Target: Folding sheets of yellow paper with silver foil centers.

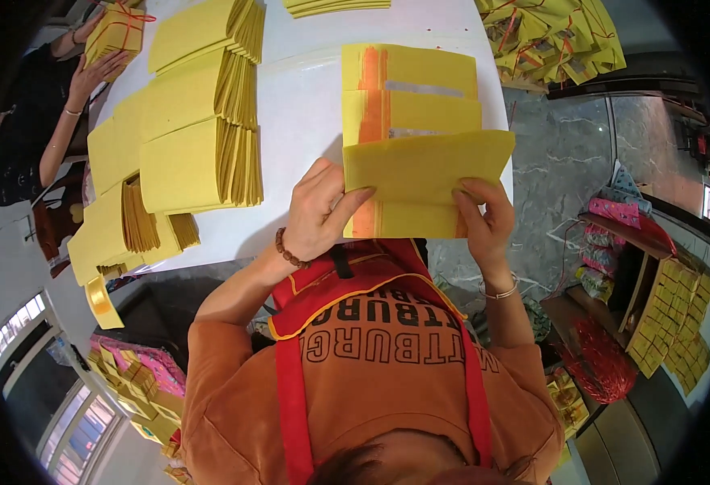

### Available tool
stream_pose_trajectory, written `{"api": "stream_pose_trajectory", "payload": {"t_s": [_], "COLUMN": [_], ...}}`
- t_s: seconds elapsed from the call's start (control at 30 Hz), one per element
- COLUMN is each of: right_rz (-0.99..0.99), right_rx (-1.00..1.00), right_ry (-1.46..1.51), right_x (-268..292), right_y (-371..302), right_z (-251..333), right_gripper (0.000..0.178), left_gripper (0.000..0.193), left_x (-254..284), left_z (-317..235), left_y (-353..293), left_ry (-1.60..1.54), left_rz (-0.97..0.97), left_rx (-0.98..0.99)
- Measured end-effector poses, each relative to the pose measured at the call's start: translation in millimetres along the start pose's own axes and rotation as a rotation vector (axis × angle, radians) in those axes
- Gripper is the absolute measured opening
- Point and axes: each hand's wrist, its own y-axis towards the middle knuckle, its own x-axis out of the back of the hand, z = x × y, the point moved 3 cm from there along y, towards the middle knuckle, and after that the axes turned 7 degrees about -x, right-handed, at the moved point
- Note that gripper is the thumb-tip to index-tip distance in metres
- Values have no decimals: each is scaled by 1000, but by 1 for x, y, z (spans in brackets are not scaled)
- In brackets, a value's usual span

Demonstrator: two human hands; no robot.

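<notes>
A yellow paper sheet (428,166) is raised at the near right edge of the table, its upper part bent over toward me. My left hand (320,208) grips its left edge, thumb on top and the other fingers curled. Against its lower right part my right hand (487,218) pinches the paper between thumb and fingers. Under and beyond it lie overlapping yellow sheets (436,109) with an orange stripe (374,113) down their left side and greyish strips partly showing.
Thick stacks of folded yellow paper (181,162) cover the left of the white table (298,105). At the far left a co-worker's hands hold a yellow bundle (116,36) tied with red string. More yellow bundles (561,36) are piled beyond the right edge.
</notes>
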Motion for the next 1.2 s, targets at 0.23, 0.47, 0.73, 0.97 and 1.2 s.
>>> {"api": "stream_pose_trajectory", "payload": {"t_s": [0.23, 0.47, 0.73, 0.97, 1.2], "right_rz": [-15, 5, 10, -3, -9], "right_rx": [-260, -434, -521, -497, -451], "right_ry": [54, 119, 105, 96, 53], "right_x": [0, -2, -3, -5, -5], "right_y": [19, 24, 27, 26, 27], "right_z": [6, 5, 10, 10, 11], "right_gripper": [22, 23, 23, 24, 23], "left_gripper": [10, 43, 56, 50, 47], "left_x": [-1, -8, 3, 1, -3], "left_z": [18, 15, 9, 8, 10], "left_y": [12, 19, 27, 25, 18], "left_ry": [-272, -567, -261, -302, -266], "left_rz": [183, -50, 153, 70, -16], "left_rx": [746, 701, 658, 664, 624]}}
